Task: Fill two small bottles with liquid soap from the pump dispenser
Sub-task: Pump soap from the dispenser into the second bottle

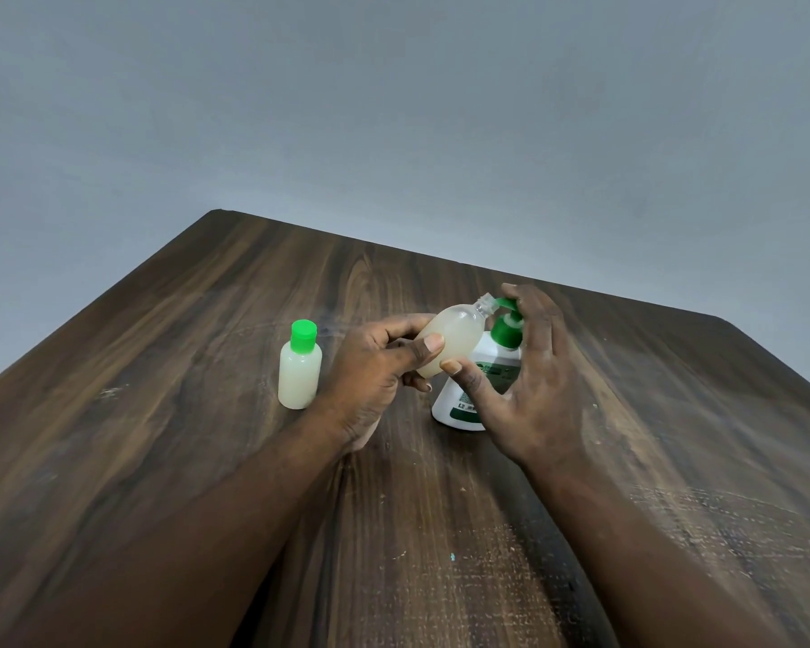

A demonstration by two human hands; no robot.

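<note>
Held the uncapped small bottle (450,341) in the left hand (375,362), thumb pressed across its near side and fingers curled round behind, above the middle of the table (207,460). Tilted it with the bare neck up and to the right, mouth just beside the spout of the green pump head (506,327). Showed pale, cloudy soap through most of its body. Rested the right hand (529,371) over the pump dispenser (468,399), fingers spread and fairly straight across the top and far side of the pump head, thumb stretched along the near side with its tip just beside the bottle's base; could not tell whether pressing down or only lying there. Stood upright on the wood, right of centre, that white dispenser, partly hidden behind both hands. Stood upright too, to the left and apart from the left hand, the capped small bottle (299,371), full of the same pale soap, green cap (303,336) on. Faced a plain grey wall (394,109) beyond the far edge.
</note>
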